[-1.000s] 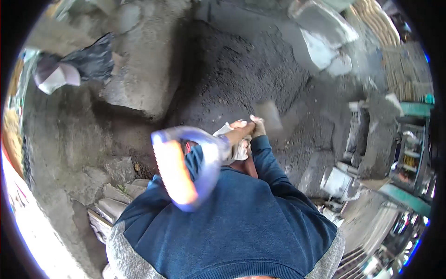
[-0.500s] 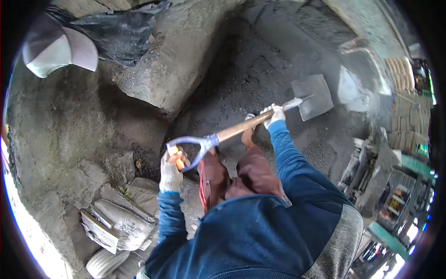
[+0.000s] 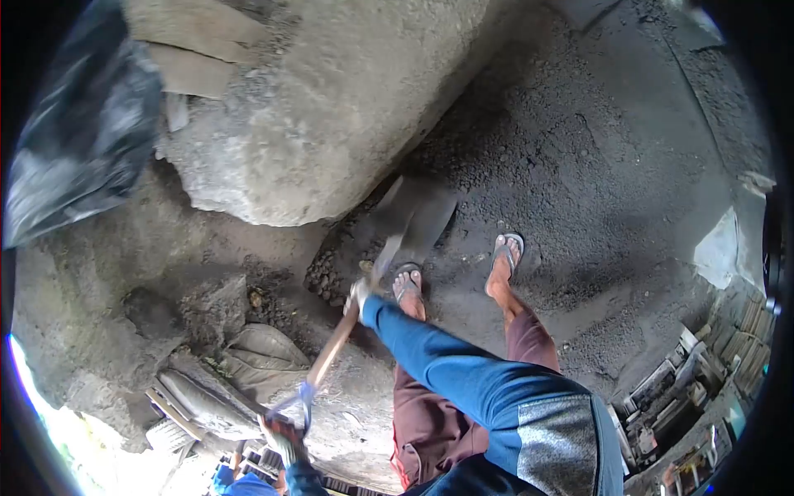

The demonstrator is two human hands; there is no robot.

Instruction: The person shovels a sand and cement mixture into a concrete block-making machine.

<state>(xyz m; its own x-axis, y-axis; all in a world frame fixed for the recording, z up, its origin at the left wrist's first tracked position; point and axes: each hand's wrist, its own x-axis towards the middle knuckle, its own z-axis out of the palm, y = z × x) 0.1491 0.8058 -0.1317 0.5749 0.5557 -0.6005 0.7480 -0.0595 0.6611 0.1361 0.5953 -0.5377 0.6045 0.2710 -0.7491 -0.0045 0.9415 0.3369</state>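
A shovel [image 3: 331, 351] with a wooden shaft and a blue D-shaped grip runs diagonally across the lower middle. Its grey metal blade [image 3: 418, 217], slightly blurred, is beside the foot of a large concrete block, over dark gritty material [image 3: 571, 174]. My right hand [image 3: 360, 299], in a pale glove, is closed round the lower shaft near the blade. Down at the grip, my left hand [image 3: 285, 438], also gloved, holds the handle end. My feet in flip-flops [image 3: 504, 256] stand just right of the blade.
The rough concrete block [image 3: 331, 107] rises at upper left, with a black plastic sheet [image 3: 83, 132] beside it. A pale sack-like piece [image 3: 718, 248] lies at right, above stacked slats [image 3: 748, 335]. Someone in blue clothing [image 3: 248, 484] shows at the bottom left.
The shovel blade has swung from the right to the left, beside the concrete block. Both hands keep their hold, now lower and further left. My view has shifted; the cap is out of sight.
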